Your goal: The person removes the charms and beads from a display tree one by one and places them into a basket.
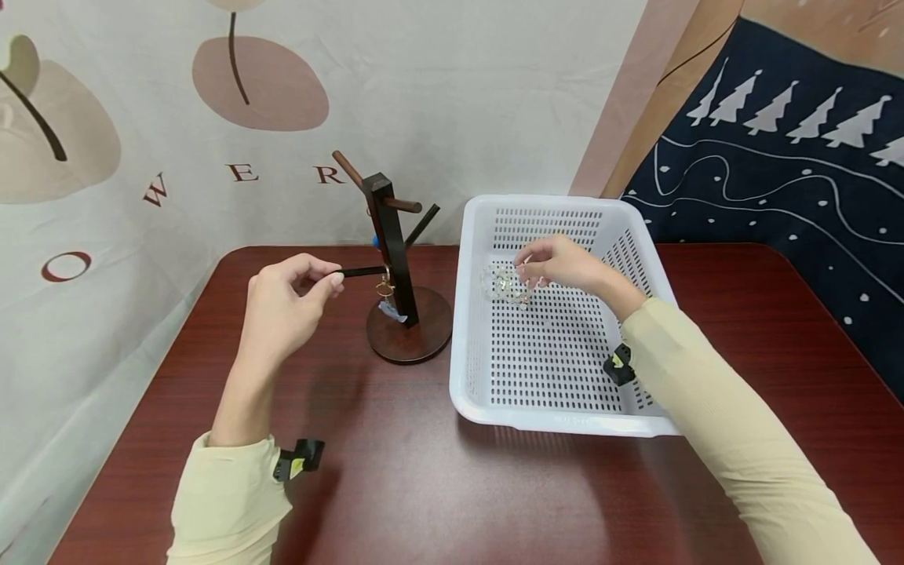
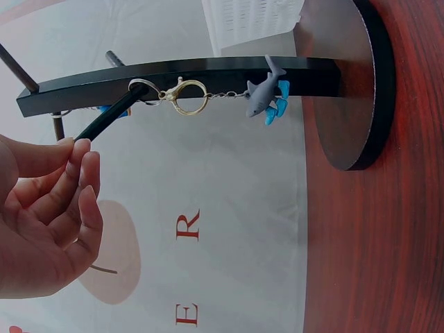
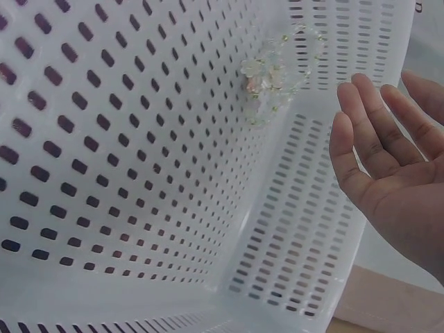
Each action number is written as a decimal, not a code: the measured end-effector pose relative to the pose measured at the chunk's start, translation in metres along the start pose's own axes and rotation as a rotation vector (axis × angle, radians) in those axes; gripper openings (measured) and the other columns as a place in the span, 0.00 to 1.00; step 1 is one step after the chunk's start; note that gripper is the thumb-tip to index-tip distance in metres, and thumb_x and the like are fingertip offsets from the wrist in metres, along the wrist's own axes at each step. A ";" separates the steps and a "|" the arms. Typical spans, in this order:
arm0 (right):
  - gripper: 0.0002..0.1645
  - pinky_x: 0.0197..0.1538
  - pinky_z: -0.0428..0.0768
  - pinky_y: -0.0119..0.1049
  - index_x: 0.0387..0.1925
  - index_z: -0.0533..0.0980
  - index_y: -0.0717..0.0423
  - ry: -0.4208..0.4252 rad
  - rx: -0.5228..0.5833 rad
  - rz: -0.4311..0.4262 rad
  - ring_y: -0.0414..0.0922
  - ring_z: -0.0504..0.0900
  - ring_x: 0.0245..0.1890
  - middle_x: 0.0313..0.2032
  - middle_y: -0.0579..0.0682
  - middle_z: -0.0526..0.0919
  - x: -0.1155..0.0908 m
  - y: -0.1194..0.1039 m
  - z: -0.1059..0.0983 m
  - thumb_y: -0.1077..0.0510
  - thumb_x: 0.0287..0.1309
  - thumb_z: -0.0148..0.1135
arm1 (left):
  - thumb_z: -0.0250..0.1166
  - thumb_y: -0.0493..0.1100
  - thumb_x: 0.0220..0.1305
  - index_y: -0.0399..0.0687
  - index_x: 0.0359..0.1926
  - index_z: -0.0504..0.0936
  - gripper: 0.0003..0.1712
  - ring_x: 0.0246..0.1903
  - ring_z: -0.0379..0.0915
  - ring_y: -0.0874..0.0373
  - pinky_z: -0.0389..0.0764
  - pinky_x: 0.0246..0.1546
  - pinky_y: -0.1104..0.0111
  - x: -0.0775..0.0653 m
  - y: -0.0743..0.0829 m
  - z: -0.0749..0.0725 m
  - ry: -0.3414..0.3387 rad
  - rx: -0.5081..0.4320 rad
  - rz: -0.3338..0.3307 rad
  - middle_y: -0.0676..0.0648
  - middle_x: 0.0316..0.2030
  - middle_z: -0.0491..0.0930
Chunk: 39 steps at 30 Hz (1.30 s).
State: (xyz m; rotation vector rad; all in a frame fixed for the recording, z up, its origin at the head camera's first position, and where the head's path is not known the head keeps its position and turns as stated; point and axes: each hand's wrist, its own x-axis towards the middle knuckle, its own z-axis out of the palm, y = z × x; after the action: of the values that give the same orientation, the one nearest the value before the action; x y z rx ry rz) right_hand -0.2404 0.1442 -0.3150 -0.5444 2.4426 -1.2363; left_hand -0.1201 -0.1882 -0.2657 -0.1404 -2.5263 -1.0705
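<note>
My left hand (image 1: 286, 306) pinches the tip of a dark peg (image 1: 362, 271) on a wooden stand (image 1: 395, 251), thumb against fingers. On that peg hangs a keychain (image 2: 187, 97) with a gold clasp, a grey shark (image 2: 262, 94) and a blue piece; its ring sits near the post. Over the white basket (image 1: 565, 421), my right hand (image 1: 561, 263) has relaxed, slightly bent fingers and holds nothing. Near its fingertips, a clear beaded bracelet (image 3: 267, 80) with pale flower-like beads lies inside the basket. A gap shows between hand and bracelet in the right wrist view.
More pegs stick out from the stand above the held one, and a small blue item (image 2: 114, 109) hangs behind the post. The round base (image 1: 410, 345) stands left of the basket on the dark red table (image 1: 395, 471). A printed cloth (image 1: 452, 94) hangs behind.
</note>
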 end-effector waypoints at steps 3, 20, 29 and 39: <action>0.14 0.39 0.77 0.45 0.45 0.76 0.65 -0.005 0.003 -0.014 0.56 0.80 0.34 0.36 0.60 0.81 -0.001 -0.003 0.000 0.61 0.59 0.57 | 0.61 0.34 0.58 0.37 0.33 0.82 0.05 0.19 0.69 0.77 0.68 0.21 0.79 0.000 0.000 0.000 0.002 -0.002 0.001 0.42 0.24 0.81; 0.15 0.39 0.78 0.40 0.47 0.75 0.65 -0.059 -0.015 -0.117 0.56 0.79 0.36 0.35 0.60 0.81 0.010 -0.051 -0.005 0.61 0.61 0.55 | 0.61 0.34 0.58 0.37 0.33 0.82 0.05 0.18 0.69 0.77 0.67 0.21 0.79 0.000 0.000 0.000 0.001 0.002 0.003 0.42 0.24 0.81; 0.14 0.37 0.77 0.37 0.47 0.74 0.65 -0.070 0.000 -0.160 0.53 0.79 0.35 0.34 0.59 0.81 0.020 -0.080 0.001 0.64 0.60 0.54 | 0.61 0.34 0.58 0.37 0.33 0.82 0.05 0.18 0.69 0.76 0.67 0.20 0.79 0.000 0.000 0.000 0.000 0.000 -0.001 0.42 0.24 0.81; 0.21 0.39 0.77 0.38 0.57 0.69 0.56 -0.086 -0.001 -0.176 0.54 0.78 0.37 0.39 0.56 0.81 0.026 -0.103 0.009 0.63 0.62 0.52 | 0.61 0.34 0.58 0.37 0.33 0.83 0.05 0.18 0.69 0.76 0.67 0.20 0.78 0.000 0.000 0.000 0.001 -0.003 0.000 0.42 0.24 0.81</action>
State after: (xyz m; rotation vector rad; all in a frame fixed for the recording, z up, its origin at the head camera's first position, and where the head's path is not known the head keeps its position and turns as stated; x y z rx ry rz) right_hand -0.2405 0.0688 -0.2392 -0.8113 2.3656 -1.2509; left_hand -0.1200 -0.1883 -0.2661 -0.1403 -2.5239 -1.0750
